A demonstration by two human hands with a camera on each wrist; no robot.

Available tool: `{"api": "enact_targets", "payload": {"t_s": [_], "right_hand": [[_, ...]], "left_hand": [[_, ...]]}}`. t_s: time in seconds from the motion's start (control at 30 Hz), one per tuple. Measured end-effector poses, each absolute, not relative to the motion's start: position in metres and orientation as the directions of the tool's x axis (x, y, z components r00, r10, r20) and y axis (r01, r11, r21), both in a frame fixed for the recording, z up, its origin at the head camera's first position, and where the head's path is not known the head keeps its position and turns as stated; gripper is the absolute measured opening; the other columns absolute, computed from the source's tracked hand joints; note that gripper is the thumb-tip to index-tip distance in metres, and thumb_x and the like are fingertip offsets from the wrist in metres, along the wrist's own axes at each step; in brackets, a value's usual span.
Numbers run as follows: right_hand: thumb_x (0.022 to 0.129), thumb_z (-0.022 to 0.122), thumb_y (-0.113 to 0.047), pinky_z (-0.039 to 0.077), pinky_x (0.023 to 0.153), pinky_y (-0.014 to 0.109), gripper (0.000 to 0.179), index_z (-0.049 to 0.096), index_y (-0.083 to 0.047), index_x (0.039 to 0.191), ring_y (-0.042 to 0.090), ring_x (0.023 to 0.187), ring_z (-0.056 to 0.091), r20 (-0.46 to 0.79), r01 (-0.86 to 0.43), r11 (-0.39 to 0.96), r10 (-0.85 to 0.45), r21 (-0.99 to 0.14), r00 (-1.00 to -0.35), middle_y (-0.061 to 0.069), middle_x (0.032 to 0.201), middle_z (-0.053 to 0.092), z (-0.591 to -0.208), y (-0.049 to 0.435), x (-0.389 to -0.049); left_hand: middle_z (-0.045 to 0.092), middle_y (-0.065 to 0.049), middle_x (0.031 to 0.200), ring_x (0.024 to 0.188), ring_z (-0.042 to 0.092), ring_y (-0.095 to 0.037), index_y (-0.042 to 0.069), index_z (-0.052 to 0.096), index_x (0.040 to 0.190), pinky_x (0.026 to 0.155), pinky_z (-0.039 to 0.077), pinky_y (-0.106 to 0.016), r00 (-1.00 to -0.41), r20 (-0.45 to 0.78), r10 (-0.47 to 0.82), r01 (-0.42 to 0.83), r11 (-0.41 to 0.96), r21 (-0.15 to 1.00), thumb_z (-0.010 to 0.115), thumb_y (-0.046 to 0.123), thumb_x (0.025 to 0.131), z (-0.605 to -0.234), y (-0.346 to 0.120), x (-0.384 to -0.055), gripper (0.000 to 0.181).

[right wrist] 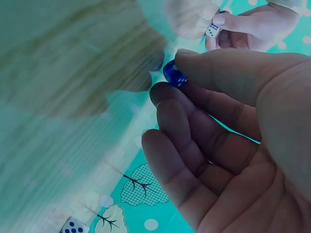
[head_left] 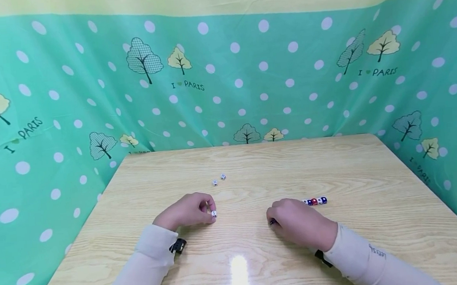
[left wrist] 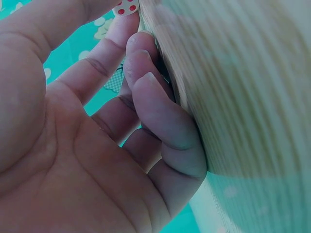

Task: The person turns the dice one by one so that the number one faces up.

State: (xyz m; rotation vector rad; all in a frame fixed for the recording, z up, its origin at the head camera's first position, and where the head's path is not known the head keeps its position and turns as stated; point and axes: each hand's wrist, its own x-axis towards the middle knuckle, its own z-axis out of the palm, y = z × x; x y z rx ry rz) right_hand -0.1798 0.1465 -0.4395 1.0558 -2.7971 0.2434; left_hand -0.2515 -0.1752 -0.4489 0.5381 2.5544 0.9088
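Note:
My left hand (head_left: pixel 189 209) pinches a white die (head_left: pixel 214 214) between thumb and index finger, low over the table; red pips show on it in the left wrist view. Its other fingers curl loosely, close to the wood. Across from it, my right hand (head_left: pixel 299 222) holds a translucent blue die (right wrist: pixel 174 74) with white pips between thumb and fingertips. Just beyond the right hand runs a straight row of white, blue and red dice, with a red die (head_left: pixel 314 201) in it and a blue die (head_left: pixel 324 200) at its right end. The hand hides the row's left part.
Two white dice, one nearer (head_left: pixel 215 183) and one farther (head_left: pixel 223 176), lie apart on the wooden table (head_left: pixel 294 164) beyond my left hand. A green dotted cloth (head_left: pixel 249 96) hangs around the table's back and sides. Light glares off the front of the tabletop.

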Motion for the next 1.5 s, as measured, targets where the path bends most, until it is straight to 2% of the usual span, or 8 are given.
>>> {"api": "enact_targets", "payload": {"t_s": [0.3, 0.57, 1.0, 1.5], "right_hand": [[0.089, 0.08, -0.012, 0.051, 0.067, 0.023, 0.014, 0.071, -0.021, 0.082, 0.0, 0.072, 0.054, 0.179, -0.657, 0.728, -0.633, -0.194, -0.754, -0.014, 0.08, 0.065, -0.437, 0.154, -0.187], [0.087, 0.083, -0.016, 0.052, 0.069, 0.024, 0.011, 0.074, -0.02, 0.084, 0.0, 0.073, 0.052, 0.144, -0.641, 0.743, -0.625, -0.193, -0.767, -0.014, 0.081, 0.06, -0.436, 0.158, -0.191], [0.084, 0.086, -0.021, 0.054, 0.071, 0.025, 0.013, 0.075, -0.019, 0.091, 0.001, 0.075, 0.055, 0.108, -0.622, 0.761, -0.613, -0.184, -0.783, -0.011, 0.085, 0.065, -0.435, 0.165, -0.194], [0.08, 0.087, -0.016, 0.052, 0.069, 0.028, 0.015, 0.074, -0.016, 0.088, 0.005, 0.072, 0.05, 0.072, -0.583, 0.801, -0.579, -0.133, -0.812, -0.008, 0.081, 0.061, -0.43, 0.181, -0.201]], "left_hand": [[0.057, -0.002, 0.077, 0.068, 0.051, -0.016, 0.016, 0.066, 0.093, 0.062, 0.042, -0.033, -0.858, -0.22, 0.464, 0.218, 0.718, 0.661, 0.086, 0.018, 0.084, -0.45, -0.175, -0.252, 0.021], [0.057, -0.001, 0.076, 0.066, 0.05, -0.015, 0.017, 0.067, 0.093, 0.06, 0.041, -0.03, -0.86, -0.226, 0.458, 0.211, 0.722, 0.66, 0.085, 0.019, 0.085, -0.448, -0.174, -0.252, 0.02], [0.058, -0.002, 0.076, 0.067, 0.051, -0.016, 0.016, 0.068, 0.092, 0.061, 0.041, -0.032, -0.861, -0.219, 0.459, 0.212, 0.715, 0.666, 0.085, 0.018, 0.084, -0.448, -0.174, -0.252, 0.02], [0.058, -0.002, 0.077, 0.067, 0.051, -0.015, 0.015, 0.067, 0.093, 0.062, 0.042, -0.032, -0.86, -0.212, 0.465, 0.216, 0.707, 0.674, 0.085, 0.017, 0.084, -0.45, -0.175, -0.252, 0.02]]}}
